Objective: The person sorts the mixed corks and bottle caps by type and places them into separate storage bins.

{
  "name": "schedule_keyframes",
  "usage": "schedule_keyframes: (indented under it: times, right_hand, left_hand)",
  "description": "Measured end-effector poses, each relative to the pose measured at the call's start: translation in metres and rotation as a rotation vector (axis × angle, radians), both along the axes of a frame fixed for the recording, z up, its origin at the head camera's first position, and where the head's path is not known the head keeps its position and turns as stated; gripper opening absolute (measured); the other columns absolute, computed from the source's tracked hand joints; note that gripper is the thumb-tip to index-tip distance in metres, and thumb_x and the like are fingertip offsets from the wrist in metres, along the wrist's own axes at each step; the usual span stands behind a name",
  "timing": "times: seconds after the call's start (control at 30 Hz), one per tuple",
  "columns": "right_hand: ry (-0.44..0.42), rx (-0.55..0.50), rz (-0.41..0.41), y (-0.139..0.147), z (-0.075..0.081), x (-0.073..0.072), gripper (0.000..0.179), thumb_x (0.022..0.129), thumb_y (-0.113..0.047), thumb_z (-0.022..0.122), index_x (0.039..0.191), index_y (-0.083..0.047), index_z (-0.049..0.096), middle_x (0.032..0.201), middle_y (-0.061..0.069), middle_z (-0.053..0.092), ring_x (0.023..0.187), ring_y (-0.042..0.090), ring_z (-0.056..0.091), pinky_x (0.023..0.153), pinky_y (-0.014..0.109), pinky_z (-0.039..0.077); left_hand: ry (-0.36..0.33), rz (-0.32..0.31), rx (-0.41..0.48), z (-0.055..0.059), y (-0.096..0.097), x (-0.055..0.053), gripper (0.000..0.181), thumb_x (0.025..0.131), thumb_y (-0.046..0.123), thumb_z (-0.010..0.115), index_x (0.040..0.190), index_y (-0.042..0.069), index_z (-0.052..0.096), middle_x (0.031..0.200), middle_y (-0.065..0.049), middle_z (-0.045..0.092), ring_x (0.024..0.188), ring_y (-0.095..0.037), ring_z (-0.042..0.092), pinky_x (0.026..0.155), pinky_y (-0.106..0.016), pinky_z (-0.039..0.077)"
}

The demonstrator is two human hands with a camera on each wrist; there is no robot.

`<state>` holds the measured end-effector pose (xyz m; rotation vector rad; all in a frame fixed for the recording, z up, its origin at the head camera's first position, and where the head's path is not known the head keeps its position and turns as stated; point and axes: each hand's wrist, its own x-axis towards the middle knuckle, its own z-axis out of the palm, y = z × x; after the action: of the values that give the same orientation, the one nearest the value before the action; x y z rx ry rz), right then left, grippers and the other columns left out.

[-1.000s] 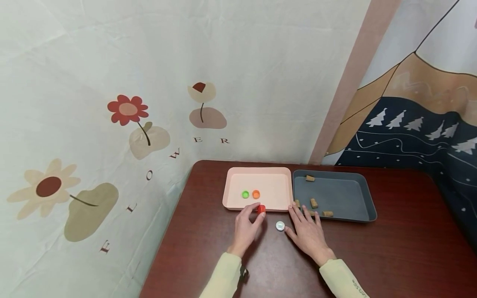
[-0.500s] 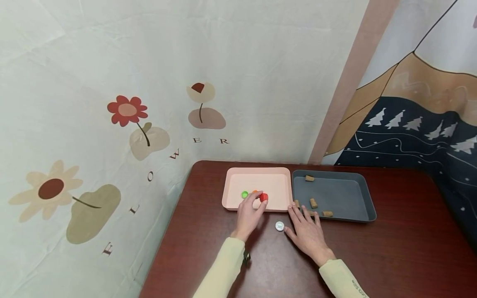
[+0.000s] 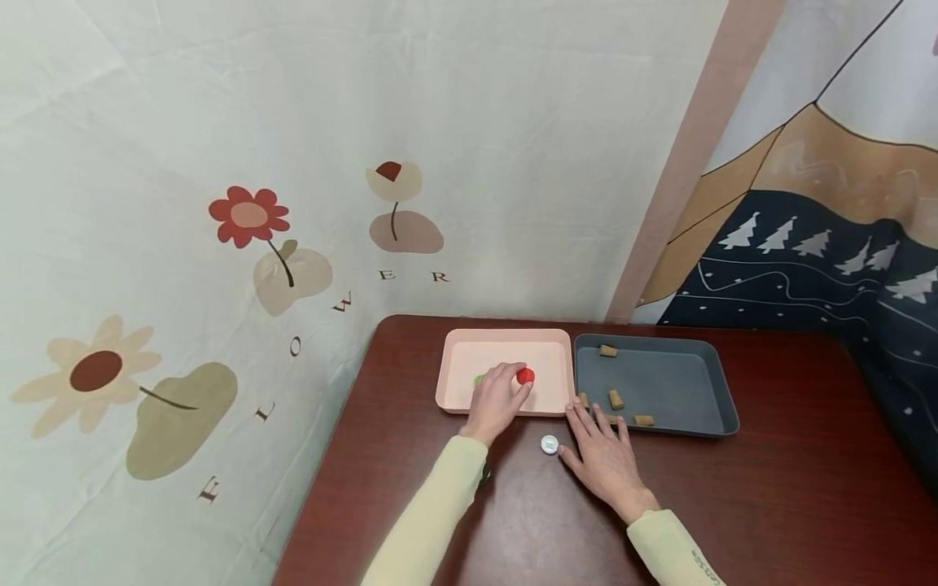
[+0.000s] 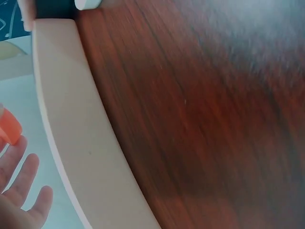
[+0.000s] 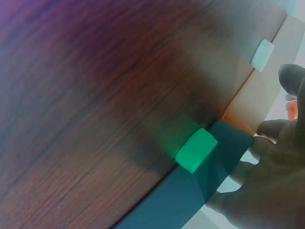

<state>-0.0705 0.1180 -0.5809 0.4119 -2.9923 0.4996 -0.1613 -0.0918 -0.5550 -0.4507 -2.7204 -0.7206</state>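
My left hand [image 3: 495, 404] pinches a red bottle cap [image 3: 525, 376] between thumb and fingers, over the pink tray [image 3: 469, 346]. That cap looks orange in the left wrist view, at its left edge. Left of the hand, a green bottle cap [image 3: 478, 379] shows partly in the tray; the orange one is hidden. My right hand [image 3: 607, 465] lies with fingers spread, fingertips at the near edges of both trays. Near its thumb on the table is a white cap [image 3: 550, 444]. The right wrist view shows a small green piece [image 5: 196, 150] by the grey tray's edge.
A dark grey tray [image 3: 674, 374] stands to the right of the pink one. Several corks lie in it, among them one cork [image 3: 608, 351] at the back. Both trays stand on a dark red wooden table [image 3: 791, 456], with a printed cloth wall behind.
My left hand has moved forward and slightly right with the red cap, from the pink tray's near edge to over its inside. It now covers the orange cap. The right hand stays put.
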Motion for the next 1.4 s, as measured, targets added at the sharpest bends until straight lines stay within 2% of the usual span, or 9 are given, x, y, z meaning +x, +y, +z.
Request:
schedule_keyframes:
  times: [0.33, 0.47, 0.63, 0.93, 1.23, 1.4]
  right_hand:
    - [0.002, 0.003, -0.002, 0.001, -0.001, -0.001, 0.074, 0.096, -0.041, 0.072, 0.156, -0.008, 0.046, 0.161, 0.012, 0.043, 0.148, 0.043, 0.037, 0.114, 0.072, 0.024]
    - [0.01, 0.001, -0.002, 0.002, -0.004, -0.002, 0.073, 0.097, -0.041, 0.071, 0.157, -0.009, 0.045, 0.162, 0.011, 0.042, 0.148, 0.042, 0.036, 0.114, 0.072, 0.023]
    - [-0.001, 0.005, -0.001, 0.002, -0.006, -0.003, 0.074, 0.097, -0.043, 0.07, 0.158, -0.01, 0.044, 0.163, 0.01, 0.04, 0.149, 0.042, 0.035, 0.115, 0.072, 0.023]
    - [0.006, 0.007, 0.0, 0.002, -0.005, -0.004, 0.073, 0.097, -0.042, 0.07, 0.157, -0.01, 0.045, 0.163, 0.01, 0.041, 0.148, 0.041, 0.036, 0.114, 0.072, 0.024]
    - [0.002, 0.005, 0.001, 0.002, -0.005, -0.004, 0.073, 0.097, -0.041, 0.071, 0.157, -0.009, 0.045, 0.163, 0.011, 0.041, 0.148, 0.042, 0.036, 0.114, 0.072, 0.023]
    - [-0.003, 0.005, -0.001, 0.002, -0.004, -0.003, 0.073, 0.097, -0.041, 0.071, 0.157, -0.009, 0.045, 0.163, 0.011, 0.041, 0.148, 0.042, 0.036, 0.114, 0.072, 0.023]
  left_hand:
    - [0.02, -0.067, -0.236, -0.004, 0.006, -0.018, 0.032, 0.096, 0.029, 0.075, 0.123, 0.013, 0.073, 0.111, -0.004, 0.074, 0.103, -0.022, 0.07, 0.096, -0.043, 0.052]
    - [0.031, -0.071, -0.294, -0.004, 0.011, -0.022, 0.03, 0.095, 0.029, 0.076, 0.121, 0.015, 0.073, 0.11, -0.003, 0.074, 0.102, -0.022, 0.07, 0.097, -0.044, 0.051]
    - [0.011, -0.068, -0.361, -0.006, 0.016, -0.025, 0.029, 0.095, 0.031, 0.075, 0.121, 0.017, 0.073, 0.111, -0.002, 0.074, 0.104, -0.022, 0.07, 0.099, -0.047, 0.05]
    - [-0.01, -0.064, -0.437, -0.01, 0.022, -0.03, 0.033, 0.094, 0.03, 0.077, 0.123, 0.018, 0.073, 0.114, -0.003, 0.074, 0.106, -0.025, 0.07, 0.102, -0.053, 0.048]
    - [-0.088, -0.08, -0.539, -0.009, 0.019, -0.031, 0.043, 0.094, 0.036, 0.076, 0.133, 0.02, 0.068, 0.124, -0.002, 0.072, 0.116, -0.025, 0.067, 0.108, -0.056, 0.043]
    - [-0.096, -0.081, -0.514, -0.006, 0.016, -0.029, 0.046, 0.095, 0.04, 0.074, 0.135, 0.018, 0.065, 0.131, -0.004, 0.069, 0.123, -0.027, 0.063, 0.109, -0.059, 0.041]
